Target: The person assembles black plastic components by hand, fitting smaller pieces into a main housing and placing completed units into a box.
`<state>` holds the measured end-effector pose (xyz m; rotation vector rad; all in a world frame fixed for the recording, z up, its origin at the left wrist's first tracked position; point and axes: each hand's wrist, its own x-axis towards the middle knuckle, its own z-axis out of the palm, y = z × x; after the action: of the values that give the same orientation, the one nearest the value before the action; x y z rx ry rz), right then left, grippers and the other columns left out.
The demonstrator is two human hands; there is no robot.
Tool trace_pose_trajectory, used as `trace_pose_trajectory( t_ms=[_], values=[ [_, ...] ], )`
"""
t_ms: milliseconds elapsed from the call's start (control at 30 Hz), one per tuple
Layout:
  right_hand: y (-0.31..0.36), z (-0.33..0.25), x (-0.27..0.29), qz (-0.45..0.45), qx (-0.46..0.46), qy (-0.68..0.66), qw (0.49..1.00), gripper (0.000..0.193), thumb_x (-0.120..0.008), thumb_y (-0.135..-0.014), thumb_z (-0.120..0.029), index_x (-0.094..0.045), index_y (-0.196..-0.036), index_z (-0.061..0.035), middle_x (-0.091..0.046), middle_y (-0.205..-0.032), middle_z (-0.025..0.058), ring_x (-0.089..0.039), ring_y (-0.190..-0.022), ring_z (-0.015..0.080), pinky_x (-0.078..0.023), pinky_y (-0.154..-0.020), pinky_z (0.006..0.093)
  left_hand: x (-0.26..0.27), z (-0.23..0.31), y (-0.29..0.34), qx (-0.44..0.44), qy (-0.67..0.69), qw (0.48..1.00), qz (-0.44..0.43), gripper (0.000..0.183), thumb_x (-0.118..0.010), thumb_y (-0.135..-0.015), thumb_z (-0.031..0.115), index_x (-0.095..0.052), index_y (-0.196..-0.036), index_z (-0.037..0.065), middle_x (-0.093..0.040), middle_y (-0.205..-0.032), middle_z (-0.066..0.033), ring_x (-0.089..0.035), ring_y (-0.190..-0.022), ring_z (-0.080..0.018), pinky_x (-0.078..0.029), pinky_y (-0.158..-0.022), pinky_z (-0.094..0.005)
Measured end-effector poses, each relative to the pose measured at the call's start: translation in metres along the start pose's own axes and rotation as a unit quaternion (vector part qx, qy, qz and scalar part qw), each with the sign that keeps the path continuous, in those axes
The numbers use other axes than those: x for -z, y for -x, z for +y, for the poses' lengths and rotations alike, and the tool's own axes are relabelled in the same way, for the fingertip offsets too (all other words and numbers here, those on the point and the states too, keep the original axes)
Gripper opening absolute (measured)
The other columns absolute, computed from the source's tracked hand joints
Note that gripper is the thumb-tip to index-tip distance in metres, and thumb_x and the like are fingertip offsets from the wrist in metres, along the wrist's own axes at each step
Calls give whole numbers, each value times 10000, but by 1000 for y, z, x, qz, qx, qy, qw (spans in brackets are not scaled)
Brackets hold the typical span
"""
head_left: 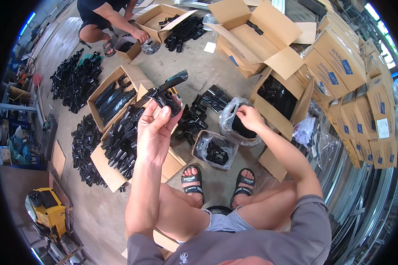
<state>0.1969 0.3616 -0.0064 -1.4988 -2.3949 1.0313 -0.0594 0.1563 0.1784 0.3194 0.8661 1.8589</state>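
Observation:
My left hand (154,128) is raised in front of me, thumb and fingers closed round a glossy black bracket (176,81). One long arm of the bracket points up and to the right. Over a clear plastic bag (227,115) holding small black pieces, my right hand (249,118) dips in with curled fingers; what lies between its fingertips is too small to make out. Just in front of my feet stands a small box (194,149) lined with plastic, with more small black pieces (217,152) inside. Loose black brackets (214,98) lie on the floor beyond the bag.
Open cartons with black brackets stand left (94,106) and right (292,115). A big open carton (234,46) is farther off. Bracket heaps (75,79) cover the left floor. A person (115,17) crouches at the far left. Stacked cartons (336,66) and metal profiles (358,194) line the right.

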Motion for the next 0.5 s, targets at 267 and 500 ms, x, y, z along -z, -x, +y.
trace_pose_trajectory(
  t_ms=[267, 500],
  values=[
    [-117, 9, -107, 116, 91, 214, 966, 177, -660, -874, -227, -663, -984, -88, -649, -1036, 126, -608, -1038, 338, -484, -866, 477, -5, 5, -4, 16, -1, 1000, 20, 363, -713, -858, 49, -597, -1197, -8, -647, -1199, -163, -629, -1140, -293, -521, -1029, -420],
    [-140, 8, -130, 66, -4, 192, 979, 180, -655, -878, -183, -639, -1019, -72, -658, -1093, 132, -612, -1077, 319, -481, -908, 466, -3, 6, -5, 20, -224, 972, 65, 407, -739, -771, -105, -605, -1152, -53, -708, -1057, -144, -681, -972, -186, -551, -895, -313]
  ],
)
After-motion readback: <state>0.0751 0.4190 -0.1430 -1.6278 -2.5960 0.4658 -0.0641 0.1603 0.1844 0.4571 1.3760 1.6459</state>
